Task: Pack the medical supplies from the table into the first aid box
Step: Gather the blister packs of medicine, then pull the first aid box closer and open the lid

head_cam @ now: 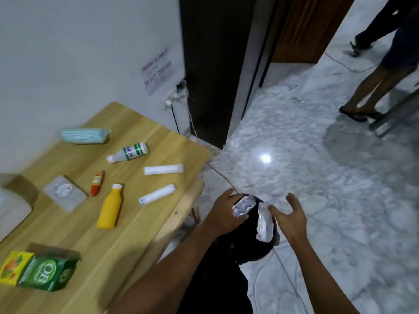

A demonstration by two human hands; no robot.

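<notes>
While your hands hover over the black bin (249, 252), your left hand (223, 214) pinches a crumpled wrapper (243, 206), your right hand (291, 217), fingers spread, touches another wrapper (264, 225), supplies on the wooden table (136, 141).

White wall (79, 53), taped note (156, 71) too blurred to read, dark door frame (210, 64), glossy marble floor (317, 177), wooden table (145, 137).

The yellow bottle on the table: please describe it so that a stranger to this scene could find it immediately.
Start at the wooden table on the left. Near its middle, the yellow bottle lies flat with its white cap pointing away, between a small red tube and a white roll. It alone is solid yellow; the other bottle is white with green bands.
</notes>
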